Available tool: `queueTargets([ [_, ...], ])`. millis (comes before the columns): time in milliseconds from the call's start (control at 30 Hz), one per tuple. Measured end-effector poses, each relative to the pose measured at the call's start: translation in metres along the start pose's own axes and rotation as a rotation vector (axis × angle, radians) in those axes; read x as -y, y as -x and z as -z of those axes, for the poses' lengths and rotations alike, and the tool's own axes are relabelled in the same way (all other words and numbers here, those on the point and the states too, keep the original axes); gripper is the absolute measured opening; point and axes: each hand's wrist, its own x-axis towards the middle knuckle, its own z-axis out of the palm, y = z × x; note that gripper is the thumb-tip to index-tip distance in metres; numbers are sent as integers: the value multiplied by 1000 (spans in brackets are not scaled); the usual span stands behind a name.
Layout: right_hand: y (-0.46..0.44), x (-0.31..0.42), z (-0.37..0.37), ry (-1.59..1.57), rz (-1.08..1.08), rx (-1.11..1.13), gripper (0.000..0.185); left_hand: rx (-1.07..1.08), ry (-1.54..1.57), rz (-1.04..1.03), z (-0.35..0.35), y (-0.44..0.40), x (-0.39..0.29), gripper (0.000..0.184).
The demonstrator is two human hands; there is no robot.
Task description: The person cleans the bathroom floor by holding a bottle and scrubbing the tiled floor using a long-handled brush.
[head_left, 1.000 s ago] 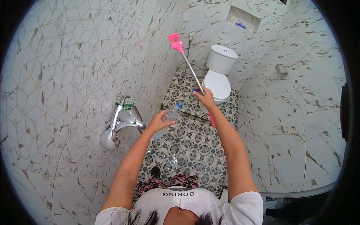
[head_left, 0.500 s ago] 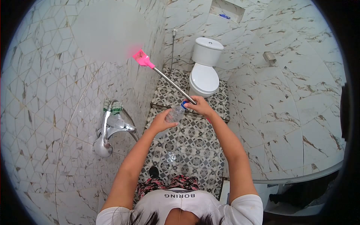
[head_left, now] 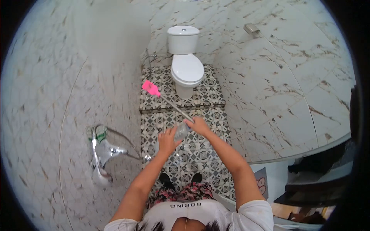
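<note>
A clear plastic bottle is tilted between my two hands, its neck toward the right one. My left hand is curved around the bottle's body, thumb below and fingers on the far side. My right hand grips the metal handle of a long tool with a flat pink head; the exact kind of tool is unclear. That head points away to the upper left, over the patterned floor. Right fingertips also meet the bottle's neck, mostly covering the cap.
A white toilet with its lid down stands on a raised tiled step ahead. Along the left wall hangs a chrome shower mixer with a hose. A metal holder juts from the right wall. Behind right lies a patterned mat.
The view has tilted down and shifted, bringing both feet into sight. The pink-headed tool now points lower. The bottle remains between both hands, its blue cap now largely covered.
</note>
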Motion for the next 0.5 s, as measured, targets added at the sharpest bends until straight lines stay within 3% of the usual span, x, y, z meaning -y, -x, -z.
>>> queueTargets([
  [167,25,-107,-68,-345,-129,82,45,83,-5,-35,-89,33,24,75],
  [367,69,-234,-147,-221,-221,34,42,356,148,137,-209,100,47,91],
  [467,89,-314,-181,51,-271,-40,40,461,363,223,-270,166,83,90],
  [500,92,-330,-183,88,-390,-4,37,534,277,262,-289,197,98,82],
])
